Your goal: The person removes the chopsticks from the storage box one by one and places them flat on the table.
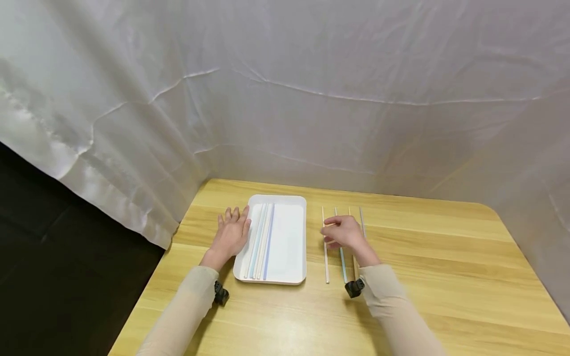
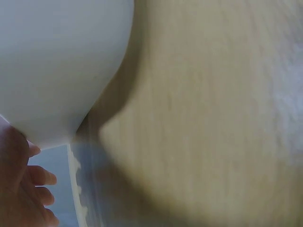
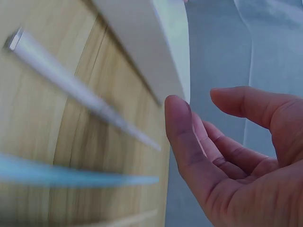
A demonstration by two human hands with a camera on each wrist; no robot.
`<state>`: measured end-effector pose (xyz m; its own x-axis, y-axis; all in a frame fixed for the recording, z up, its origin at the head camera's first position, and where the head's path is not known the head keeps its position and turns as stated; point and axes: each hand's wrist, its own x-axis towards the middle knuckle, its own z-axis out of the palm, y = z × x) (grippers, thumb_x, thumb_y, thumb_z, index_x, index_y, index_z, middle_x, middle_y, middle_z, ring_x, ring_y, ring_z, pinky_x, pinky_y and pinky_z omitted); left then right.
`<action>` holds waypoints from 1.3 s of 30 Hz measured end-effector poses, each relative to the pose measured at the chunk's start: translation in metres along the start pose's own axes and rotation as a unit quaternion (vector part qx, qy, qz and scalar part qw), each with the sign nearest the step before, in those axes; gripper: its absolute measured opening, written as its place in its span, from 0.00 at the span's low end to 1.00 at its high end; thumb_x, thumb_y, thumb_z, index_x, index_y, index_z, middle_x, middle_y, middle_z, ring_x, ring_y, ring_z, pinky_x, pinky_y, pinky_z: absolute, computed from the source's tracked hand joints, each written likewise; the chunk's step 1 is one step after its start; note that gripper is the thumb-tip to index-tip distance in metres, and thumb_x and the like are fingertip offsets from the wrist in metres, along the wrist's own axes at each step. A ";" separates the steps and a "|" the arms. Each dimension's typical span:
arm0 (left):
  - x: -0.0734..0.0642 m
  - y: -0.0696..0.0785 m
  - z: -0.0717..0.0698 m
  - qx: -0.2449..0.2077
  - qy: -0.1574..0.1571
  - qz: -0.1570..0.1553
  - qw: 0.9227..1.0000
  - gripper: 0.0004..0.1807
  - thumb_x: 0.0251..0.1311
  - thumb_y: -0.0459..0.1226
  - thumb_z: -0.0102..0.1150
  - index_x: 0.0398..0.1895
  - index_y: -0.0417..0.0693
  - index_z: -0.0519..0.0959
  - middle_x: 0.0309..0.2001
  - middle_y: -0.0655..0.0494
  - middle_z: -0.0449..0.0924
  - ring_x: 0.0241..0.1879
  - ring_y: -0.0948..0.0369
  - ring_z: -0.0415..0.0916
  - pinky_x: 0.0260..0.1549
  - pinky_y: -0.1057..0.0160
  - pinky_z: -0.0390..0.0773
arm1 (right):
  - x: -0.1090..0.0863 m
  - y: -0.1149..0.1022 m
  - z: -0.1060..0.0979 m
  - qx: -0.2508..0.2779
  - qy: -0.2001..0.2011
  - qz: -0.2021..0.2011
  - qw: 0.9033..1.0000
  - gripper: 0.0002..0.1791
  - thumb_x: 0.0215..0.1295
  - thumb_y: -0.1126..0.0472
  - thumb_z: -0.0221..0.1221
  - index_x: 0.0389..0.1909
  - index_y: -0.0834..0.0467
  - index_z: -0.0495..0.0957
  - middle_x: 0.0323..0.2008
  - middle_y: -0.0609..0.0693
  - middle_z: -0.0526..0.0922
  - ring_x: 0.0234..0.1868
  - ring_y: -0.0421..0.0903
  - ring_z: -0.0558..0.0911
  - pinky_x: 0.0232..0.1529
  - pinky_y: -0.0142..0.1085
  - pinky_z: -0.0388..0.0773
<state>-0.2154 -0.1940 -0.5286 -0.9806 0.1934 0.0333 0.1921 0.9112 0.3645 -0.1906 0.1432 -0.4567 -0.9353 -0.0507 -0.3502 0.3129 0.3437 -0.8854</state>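
Observation:
My left hand rests at the left rim of a white tray, fingers spread and its thumb at the edge. Several thin pastel sticks lie lengthwise in the tray's left half. To the tray's right, my right hand hovers over a row of similar sticks, thumb and forefinger apart with nothing between them. Nearest the tray in that row is a pale pinkish stick, its faceted end showing in the right wrist view. Beside it lie a light blue stick, a yellowish stick and a purplish stick, partly hidden by the hand and forearm.
Everything stands on a wood-grain table. A pale curtain hangs behind it and along the left side. Dark fabric fills the lower left, beyond the table's edge. Each wrist wears a small black camera.

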 end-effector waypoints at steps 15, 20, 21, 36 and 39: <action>-0.004 0.001 0.000 0.006 -0.001 0.002 1.000 0.33 0.86 0.49 0.27 0.86 0.45 0.52 0.80 0.27 0.54 0.81 0.28 0.44 0.77 0.24 0.42 | 0.001 -0.016 0.058 0.010 -0.021 -0.024 0.999 0.21 0.67 0.68 0.64 0.59 0.72 0.80 0.44 0.69 0.88 0.34 0.56 0.91 0.38 0.44 0.91; -0.004 0.002 -0.001 0.012 0.000 0.001 1.000 0.33 0.86 0.50 0.27 0.86 0.45 0.52 0.80 0.28 0.54 0.81 0.28 0.45 0.77 0.24 0.42 | 0.003 -0.021 0.075 0.017 -0.037 -0.028 0.999 0.21 0.68 0.68 0.64 0.60 0.73 0.79 0.46 0.71 0.88 0.39 0.62 0.91 0.40 0.46 0.91; -0.005 0.002 -0.001 0.012 0.000 0.001 1.000 0.33 0.86 0.49 0.27 0.86 0.45 0.53 0.80 0.28 0.55 0.81 0.28 0.45 0.77 0.24 0.43 | 0.004 -0.021 0.078 0.019 -0.042 -0.028 0.999 0.21 0.68 0.69 0.64 0.60 0.73 0.79 0.47 0.71 0.87 0.40 0.63 0.91 0.40 0.46 0.91; -0.005 0.002 0.001 0.015 0.001 -0.001 1.000 0.32 0.86 0.49 0.29 0.85 0.46 0.53 0.80 0.28 0.55 0.81 0.29 0.46 0.77 0.25 0.45 | 0.010 -0.007 0.115 0.019 -0.079 -0.026 0.996 0.21 0.64 0.70 0.64 0.57 0.75 0.78 0.40 0.69 0.89 0.32 0.53 0.91 0.34 0.43 0.91; -0.005 0.002 0.001 0.016 0.001 -0.003 1.000 0.32 0.86 0.49 0.29 0.86 0.46 0.53 0.80 0.28 0.55 0.81 0.29 0.46 0.77 0.25 0.45 | 0.009 -0.007 0.121 0.010 -0.080 -0.028 0.996 0.22 0.64 0.70 0.65 0.57 0.74 0.78 0.38 0.68 0.89 0.30 0.54 0.91 0.33 0.43 0.90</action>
<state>-0.2101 -0.1933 -0.5287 -0.9818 0.1868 0.0333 0.1870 0.9237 0.3344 -0.1817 0.0269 -0.4907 -0.9139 -0.2187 -0.3421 0.2647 0.3180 -0.9104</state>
